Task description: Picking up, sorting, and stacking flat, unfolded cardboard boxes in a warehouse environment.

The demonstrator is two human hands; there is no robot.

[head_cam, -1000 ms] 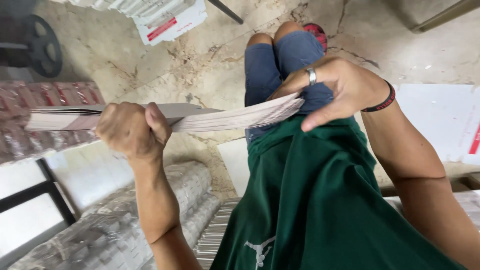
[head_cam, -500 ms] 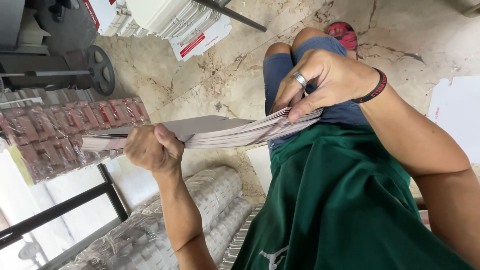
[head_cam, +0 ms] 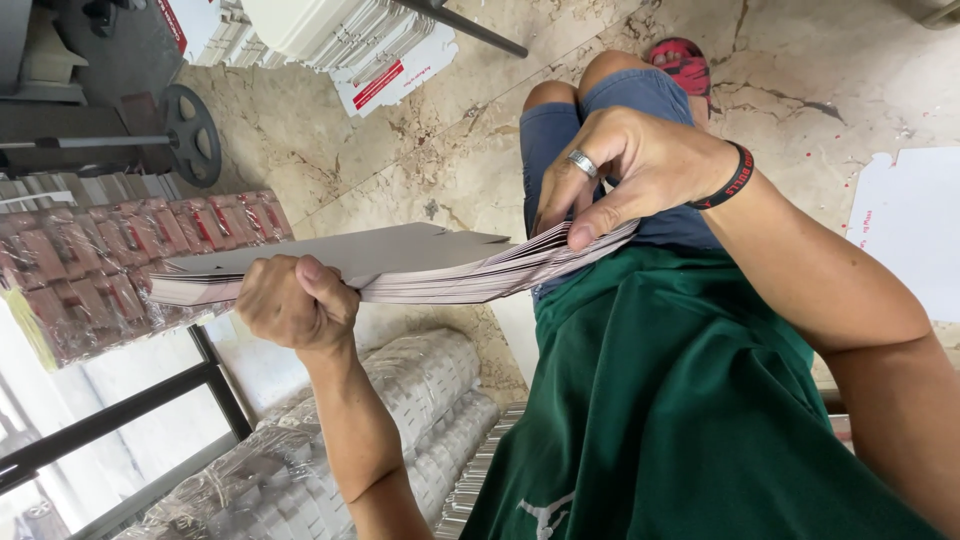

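Note:
I hold a stack of flat grey cardboard sheets (head_cam: 400,265) level in front of my green shirt. My left hand (head_cam: 295,300) is shut around the stack's near edge toward its left end. My right hand (head_cam: 630,165), with a ring and a black wristband, pinches the right end, where the sheets fan out slightly under my thumb and fingers. My knees in blue shorts and a red sandal (head_cam: 685,65) show beyond the stack.
Plastic-wrapped bundles of red and white flat packs (head_cam: 110,270) sit at the left. Wrapped pale bundles (head_cam: 410,420) lie below. White flat cartons (head_cam: 340,40) are piled at the top, beside a metal wheel (head_cam: 192,132). A white sheet (head_cam: 910,230) lies on the marble floor.
The stack has sunk lower in view and tilted flatter. My right hand has slid over the stack's right end and now pinches the fanned edges. My left grip is unchanged.

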